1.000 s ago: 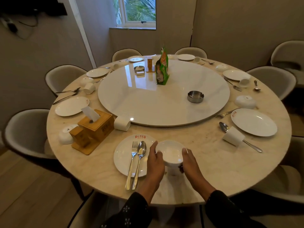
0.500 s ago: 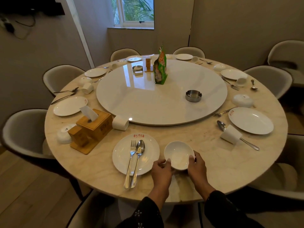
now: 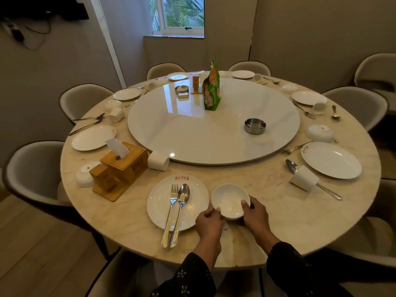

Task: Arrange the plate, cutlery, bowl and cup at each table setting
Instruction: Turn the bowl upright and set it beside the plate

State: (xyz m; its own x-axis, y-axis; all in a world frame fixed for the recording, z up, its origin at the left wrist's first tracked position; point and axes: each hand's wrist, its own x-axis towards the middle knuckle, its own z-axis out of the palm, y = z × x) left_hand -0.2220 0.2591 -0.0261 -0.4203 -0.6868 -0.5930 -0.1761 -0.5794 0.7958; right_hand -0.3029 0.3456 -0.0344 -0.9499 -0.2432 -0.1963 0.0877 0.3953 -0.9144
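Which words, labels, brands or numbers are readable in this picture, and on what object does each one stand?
None can be read with certainty.
Near plate: red printed logo at its far rim, too blurred.
Right plate: red mark at its left rim, too small.
Tissue box: dark stamp on its side, illegible.
Green packet: printed label, too blurred.
Upturned bowl: small dark mark, illegible.

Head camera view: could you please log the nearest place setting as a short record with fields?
bowl: upright, white, right of the plate
left hand: grips the bowl's near-left rim
right hand: grips the bowl's right rim
plate: white, red logo at the far edge
fork: on plate, left of spoon
spoon: on plate
cup: on its side, beyond plate
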